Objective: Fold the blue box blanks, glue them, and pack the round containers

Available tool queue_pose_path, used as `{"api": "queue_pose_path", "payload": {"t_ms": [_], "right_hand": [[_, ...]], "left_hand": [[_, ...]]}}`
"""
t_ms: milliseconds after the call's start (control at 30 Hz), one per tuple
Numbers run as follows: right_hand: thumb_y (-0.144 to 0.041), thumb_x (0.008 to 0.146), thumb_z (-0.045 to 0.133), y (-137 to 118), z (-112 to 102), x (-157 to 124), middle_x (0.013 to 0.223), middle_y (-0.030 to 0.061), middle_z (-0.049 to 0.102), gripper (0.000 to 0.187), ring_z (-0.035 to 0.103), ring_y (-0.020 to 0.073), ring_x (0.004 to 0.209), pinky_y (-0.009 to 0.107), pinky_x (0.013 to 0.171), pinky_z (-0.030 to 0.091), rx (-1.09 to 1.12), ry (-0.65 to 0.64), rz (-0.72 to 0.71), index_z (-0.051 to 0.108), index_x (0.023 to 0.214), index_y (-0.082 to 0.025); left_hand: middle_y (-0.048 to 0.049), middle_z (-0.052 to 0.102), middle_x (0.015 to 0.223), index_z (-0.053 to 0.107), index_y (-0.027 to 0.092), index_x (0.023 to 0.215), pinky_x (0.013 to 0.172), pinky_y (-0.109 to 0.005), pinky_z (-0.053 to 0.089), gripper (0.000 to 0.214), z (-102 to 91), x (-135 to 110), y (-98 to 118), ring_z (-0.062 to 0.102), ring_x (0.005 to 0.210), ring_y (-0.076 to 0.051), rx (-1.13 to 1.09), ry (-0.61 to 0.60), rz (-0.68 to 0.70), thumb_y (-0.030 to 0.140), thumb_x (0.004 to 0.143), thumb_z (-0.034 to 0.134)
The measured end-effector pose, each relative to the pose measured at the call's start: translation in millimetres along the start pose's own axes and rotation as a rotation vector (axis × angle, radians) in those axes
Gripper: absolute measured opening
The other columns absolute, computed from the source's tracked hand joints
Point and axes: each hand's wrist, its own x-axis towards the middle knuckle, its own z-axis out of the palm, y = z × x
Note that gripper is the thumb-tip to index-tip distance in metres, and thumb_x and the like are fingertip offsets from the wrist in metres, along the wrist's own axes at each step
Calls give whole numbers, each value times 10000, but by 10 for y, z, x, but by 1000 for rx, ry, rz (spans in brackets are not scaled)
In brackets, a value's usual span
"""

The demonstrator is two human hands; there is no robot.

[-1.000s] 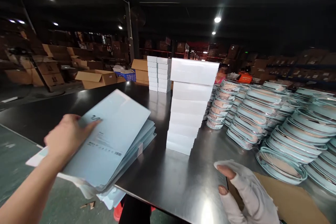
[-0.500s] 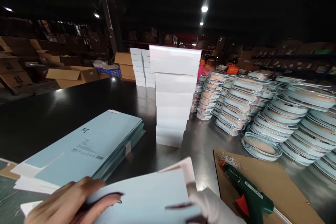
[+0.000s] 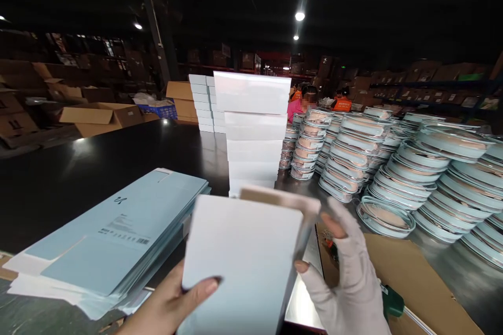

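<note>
Dim warehouse shelving and brown cartons ring a dark, shiny tabletop (image 3: 118,162), and someone in orange works far off at the back. Close to me, the person holds a pale blue carton blank (image 3: 243,256) up in front of the chest, partly opened into a sleeve. The left hand (image 3: 173,306) is bare and closed on its lower edge, thumb pressed across the face; the right hand (image 3: 349,282), in a light fingerless glove, is half curled round the right side, fingertips steadying the edge and a raised flap. I judge the step in hand to be squaring the flat blank into a box; the next move calls for folding flaps while keeping the walls square. A pile of flat blanks (image 3: 113,235) lies left, a stack of white boxes (image 3: 253,131) stands behind, round lidded trays (image 3: 377,167) crowd the right, and a green glue gun (image 3: 391,303) rests on cardboard.
</note>
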Motion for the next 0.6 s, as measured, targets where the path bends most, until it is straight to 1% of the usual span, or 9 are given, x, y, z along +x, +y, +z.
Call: {"api": "queue_pose_path", "payload": {"t_ms": [33, 100, 200, 267, 333, 400, 500, 567, 600], "right_hand": [[-382, 977, 640, 40, 31, 4, 1734, 86, 208, 815, 302, 313, 1564, 509, 1248, 331, 29, 10, -2, 168, 1640, -353], [-504, 1005, 563, 102, 108, -15, 1761, 36, 91, 779, 155, 310, 1605, 536, 1280, 245, 199, -100, 65, 135, 1646, -389], [-644, 987, 491, 96, 239, -65, 1730, 18, 248, 665, 252, 317, 1579, 459, 1240, 363, 559, -147, 251, 351, 1585, -391], [-687, 946, 532, 3, 305, -78, 1678, 63, 377, 753, 390, 328, 1521, 403, 1153, 480, 784, -100, 419, 353, 1588, -337], [-668, 941, 566, -150, 343, -74, 1656, 72, 418, 819, 458, 309, 1482, 382, 1138, 494, 893, -56, 576, 268, 1622, -323], [-595, 997, 524, -321, 366, -65, 1706, 19, 318, 735, 375, 264, 1533, 393, 1220, 391, 874, 9, 677, 221, 1630, -377], [-475, 1079, 388, -501, 401, -68, 1741, -64, 185, 652, 158, 181, 1601, 455, 1306, 141, 765, 119, 687, 46, 1634, -462], [-433, 1095, 359, -521, 414, -87, 1737, -89, 185, 623, 107, 155, 1605, 467, 1308, 24, 690, 136, 622, 40, 1627, -484], [-427, 1095, 371, -493, 406, -103, 1728, -97, 217, 601, 132, 148, 1601, 446, 1309, 29, 670, 120, 594, 91, 1623, -495]], "left_hand": [[-61, 820, 1045, 766, 246, 1118, 918, -351, 627, 647, 10, 71, 1, 762, 1024, -303, -56, 46, -3, 797, 797, 656], [-100, 763, 1243, 649, 234, 1347, 1035, -362, 562, 764, 83, 190, -22, 709, 1168, -298, -133, 63, 57, 757, 794, 710], [-157, 567, 1528, 426, 243, 1564, 1131, -406, 480, 918, 237, 308, -33, 547, 1401, -336, -167, -30, 253, 622, 811, 789], [-174, 523, 1561, 487, 224, 1532, 1144, -463, 469, 855, 319, 345, 32, 483, 1448, -391, -189, -42, 354, 647, 835, 743], [-172, 566, 1514, 630, 207, 1380, 1168, -512, 436, 688, 384, 345, 153, 479, 1441, -419, -247, 33, 351, 693, 893, 630], [-129, 581, 1501, 663, 245, 1205, 1187, -507, 405, 472, 441, 311, 290, 479, 1447, -383, -347, 163, 286, 638, 964, 560], [-35, 496, 1585, 557, 339, 1172, 1112, -408, 478, 249, 464, 236, 430, 483, 1456, -286, -447, 298, 220, 509, 994, 598], [-27, 532, 1549, 601, 357, 1186, 1042, -348, 521, 284, 379, 209, 451, 494, 1445, -286, -313, 220, 220, 502, 948, 658], [-40, 600, 1477, 658, 350, 1172, 1013, -333, 539, 322, 298, 206, 440, 515, 1424, -304, -194, 130, 235, 507, 897, 714]]}}
